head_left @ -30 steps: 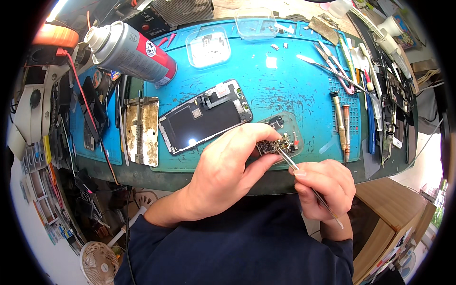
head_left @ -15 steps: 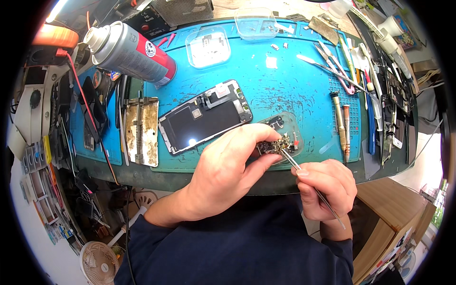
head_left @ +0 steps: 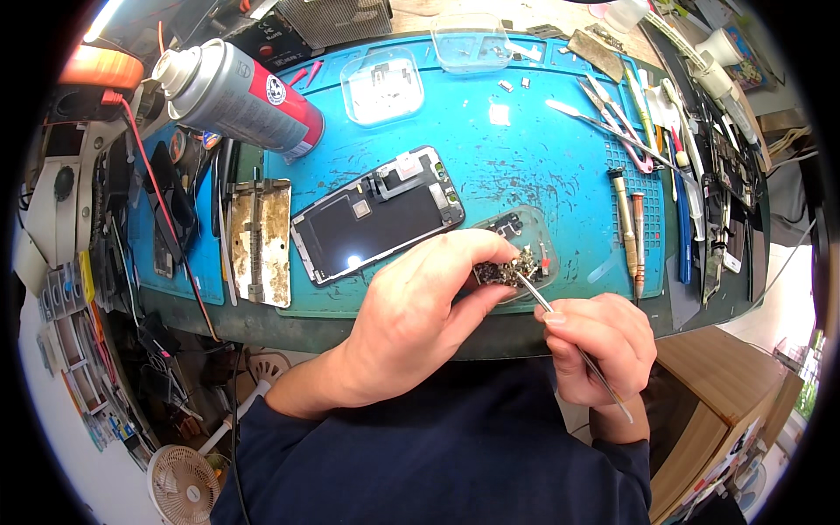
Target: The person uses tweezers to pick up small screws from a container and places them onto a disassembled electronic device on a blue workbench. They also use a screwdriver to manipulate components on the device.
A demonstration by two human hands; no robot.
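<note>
- Little has moved since the earlier frame: the tweezers [head_left: 536,297] shift slightly at their tips.
- Left hand [head_left: 416,293], nearest, pinches a dark cluster of small parts [head_left: 499,272] at the clear tray [head_left: 535,227].
- Right hand [head_left: 610,345] grips the tweezers from the cluster's lower right, their long axis slanting up-left to it.

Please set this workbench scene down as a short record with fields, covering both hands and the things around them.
Left hand: thumb and finger around a clump of small parts
Right hand: holding metal tweezers
Tweezer tips: at the clump; grip on any part unclear
Beside the clump: see-through box, partly hidden
Left of the box: phone screen assembly
Far left on the mat: spray can
</note>
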